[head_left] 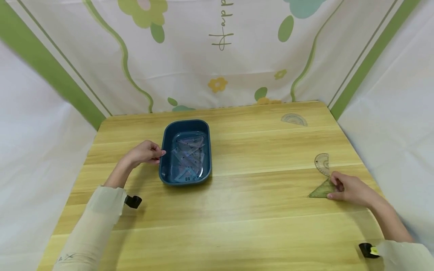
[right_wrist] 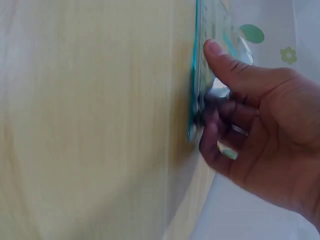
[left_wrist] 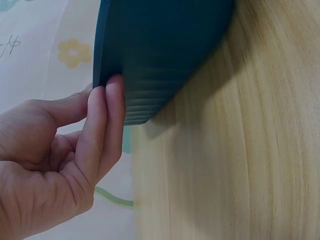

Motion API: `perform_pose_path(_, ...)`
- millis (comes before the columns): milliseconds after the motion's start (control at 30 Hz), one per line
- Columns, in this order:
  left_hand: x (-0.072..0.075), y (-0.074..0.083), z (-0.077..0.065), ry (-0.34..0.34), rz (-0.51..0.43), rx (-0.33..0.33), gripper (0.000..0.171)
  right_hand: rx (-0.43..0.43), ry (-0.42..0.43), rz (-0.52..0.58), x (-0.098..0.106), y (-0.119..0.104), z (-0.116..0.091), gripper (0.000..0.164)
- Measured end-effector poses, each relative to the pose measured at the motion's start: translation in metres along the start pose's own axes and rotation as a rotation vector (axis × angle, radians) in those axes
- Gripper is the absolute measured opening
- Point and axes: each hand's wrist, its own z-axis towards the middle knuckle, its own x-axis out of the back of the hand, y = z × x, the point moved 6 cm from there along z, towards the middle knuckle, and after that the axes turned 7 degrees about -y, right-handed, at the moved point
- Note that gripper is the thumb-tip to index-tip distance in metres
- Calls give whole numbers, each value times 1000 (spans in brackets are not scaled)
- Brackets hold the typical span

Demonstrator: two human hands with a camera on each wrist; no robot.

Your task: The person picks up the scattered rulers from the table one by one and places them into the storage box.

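On the left of the wooden table is a dark blue rectangular tub (head_left: 186, 126) with several clear plastic set squares (head_left: 190, 156) lying inside. My left hand (head_left: 144, 153) pinches the tub's left rim, with the thumb on the inner side and fingertips against the outer wall (left_wrist: 155, 45). Over on the right, my right hand (head_left: 354, 190) pinches a greenish clear set square (head_left: 318, 191) by its right side. In the right wrist view the thumb lies over the set square (right_wrist: 207, 25), its edge close to the table.
A clear protractor (head_left: 321, 163) lies just beyond the right hand, close to the set square's tip. Another protractor (head_left: 294, 119) is near the table's far right corner. White cloth (head_left: 217, 86) with printed flowers hangs behind the table (head_left: 244, 218).
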Motion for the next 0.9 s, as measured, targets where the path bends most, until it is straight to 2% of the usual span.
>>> perform_pose_path(100,0,-1,-1,1,-5,-2,26,104,-21,101,2,-7,-3,34)
perform_pose_path(200,0,-2,-1,-1,-12,2,26,148,-68,214,1,-12,-2,27)
perform_pose_path(300,1,-3,-1,1,-11,2,26,112,-79,281,0,-17,1,27)
perform_pose_path(433,2,-3,0,4,0,-1,27,16,-53,304,3,-26,9,24)
perform_pose_path(567,2,-3,0,7,11,4,27,-53,-46,336,5,-37,17,29)
perform_pose_path(900,2,-2,0,13,13,1,28,-60,-44,442,5,-68,32,19)
